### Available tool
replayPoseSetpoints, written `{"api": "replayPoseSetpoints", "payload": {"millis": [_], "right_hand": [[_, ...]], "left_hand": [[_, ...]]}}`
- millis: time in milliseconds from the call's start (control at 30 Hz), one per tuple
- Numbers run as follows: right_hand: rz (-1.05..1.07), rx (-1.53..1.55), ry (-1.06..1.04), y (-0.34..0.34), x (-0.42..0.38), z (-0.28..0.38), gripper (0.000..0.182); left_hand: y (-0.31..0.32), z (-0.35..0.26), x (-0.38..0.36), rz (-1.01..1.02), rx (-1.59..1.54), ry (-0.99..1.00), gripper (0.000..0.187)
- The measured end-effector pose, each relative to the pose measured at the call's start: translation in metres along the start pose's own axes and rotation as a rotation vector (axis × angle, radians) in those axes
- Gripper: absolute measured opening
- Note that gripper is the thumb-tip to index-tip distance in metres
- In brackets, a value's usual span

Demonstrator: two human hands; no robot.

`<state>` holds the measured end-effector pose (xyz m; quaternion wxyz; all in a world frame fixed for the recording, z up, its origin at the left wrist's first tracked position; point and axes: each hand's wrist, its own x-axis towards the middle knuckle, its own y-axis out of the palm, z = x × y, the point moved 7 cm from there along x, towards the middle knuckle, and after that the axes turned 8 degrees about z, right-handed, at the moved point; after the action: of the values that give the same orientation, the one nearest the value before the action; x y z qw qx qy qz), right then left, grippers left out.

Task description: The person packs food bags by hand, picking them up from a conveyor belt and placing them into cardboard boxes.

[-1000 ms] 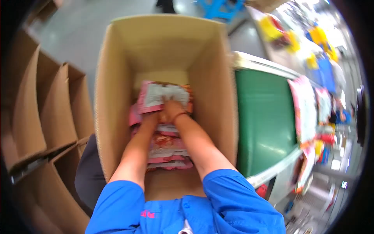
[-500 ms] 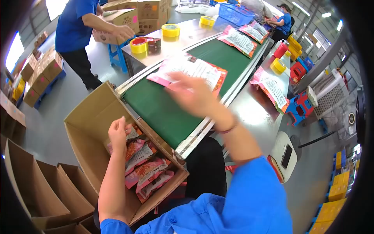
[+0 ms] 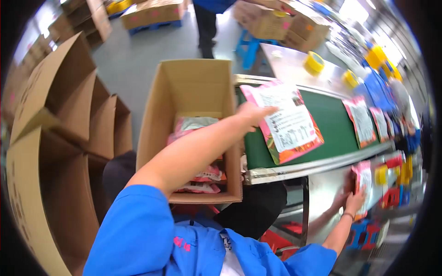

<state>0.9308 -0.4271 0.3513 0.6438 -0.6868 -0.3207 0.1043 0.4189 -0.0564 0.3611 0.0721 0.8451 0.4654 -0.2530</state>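
My left hand (image 3: 254, 113) reaches across the open cardboard box (image 3: 152, 119) and grips the left edge of a large pink and orange packet (image 3: 287, 122) lying on the green conveyor belt (image 3: 338, 133). Several similar packets (image 3: 193, 125) are stacked inside the box. Low on the right, my right hand (image 3: 352, 201) grips a smaller pink packet (image 3: 363, 178) on the steel side table (image 3: 322, 184).
More packets (image 3: 362, 120) lie further along the belt. Yellow tape rolls (image 3: 314, 62) sit on the steel surface behind it. Empty open cartons (image 3: 55, 101) stand at the left. Another person (image 3: 207, 18) stands beyond the box, near stacked cartons (image 3: 152, 11).
Both hands were in the box pressing packets a second ago. My left hand has since crossed to the belt packet, and my right hand dropped to the side table onto another packet.
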Motion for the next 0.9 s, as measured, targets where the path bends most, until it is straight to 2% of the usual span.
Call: {"api": "replayPoseSetpoints", "payload": {"millis": [33,67,133,267,300,333,400,467,500,533,600,633,700,733,800,867,900], "right_hand": [[0.026,-0.055,0.052,-0.002,0.018,-0.006,0.082],[0.013,-0.088,0.015,0.010,0.033,-0.021,0.074],[0.079,-0.270,-0.001,0.019,0.052,-0.034,0.063],[0.144,-0.276,-0.065,-0.021,0.059,-0.022,0.048],[0.140,-0.282,-0.077,-0.038,0.056,-0.010,0.048],[0.148,-0.244,-0.148,-0.051,0.055,0.002,0.048],[0.157,-0.220,-0.209,-0.075,0.055,0.006,0.048],[0.167,0.318,-0.474,-0.102,0.045,0.013,0.044],[0.315,0.556,-0.271,-0.120,0.035,0.018,0.041],[0.325,0.542,-0.256,-0.137,0.032,0.018,0.041],[0.357,0.803,-0.434,-0.174,0.021,0.031,0.038],[0.339,0.988,-0.426,-0.205,-0.006,0.065,0.036],[0.335,1.256,-0.413,-0.241,-0.029,0.110,0.042],[0.335,1.251,-0.416,-0.252,-0.031,0.132,0.042],[0.360,1.456,-0.530,-0.272,-0.034,0.186,0.048],[0.351,1.440,-0.632,-0.266,-0.018,0.217,0.050],[0.379,1.491,-0.707,-0.257,-0.012,0.245,0.050]], "left_hand": [[0.009,-0.001,0.018,-0.109,-0.052,0.057,0.081],[0.027,-0.004,0.038,-0.169,-0.071,0.126,0.084],[0.034,-0.015,0.004,-0.464,-0.113,0.016,0.090],[0.035,-0.007,-0.007,-0.382,-0.271,0.066,0.090],[0.033,-0.002,-0.003,-0.366,-0.339,0.101,0.081],[0.027,-0.001,-0.009,-0.371,-0.347,0.093,0.081],[0.017,0.009,-0.022,-0.034,-0.756,0.072,0.050],[-0.024,0.028,-0.029,0.144,-0.983,0.176,0.041],[-0.056,0.027,-0.044,0.103,-0.954,0.290,0.038],[-0.088,0.020,-0.061,0.060,-0.924,0.401,0.035],[-0.145,0.011,-0.074,-0.119,-0.789,0.581,0.031],[-0.170,0.024,-0.060,-0.108,-0.797,0.568,0.031],[-0.214,0.023,-0.047,-0.449,-0.060,0.716,0.031],[-0.215,0.010,-0.057,-0.646,0.477,0.650,0.033],[-0.206,0.039,-0.007,-0.521,0.961,0.612,0.026],[-0.210,0.088,0.055,-0.371,1.204,0.430,0.021],[-0.210,0.111,0.082,-0.302,1.259,0.403,0.021]]}}
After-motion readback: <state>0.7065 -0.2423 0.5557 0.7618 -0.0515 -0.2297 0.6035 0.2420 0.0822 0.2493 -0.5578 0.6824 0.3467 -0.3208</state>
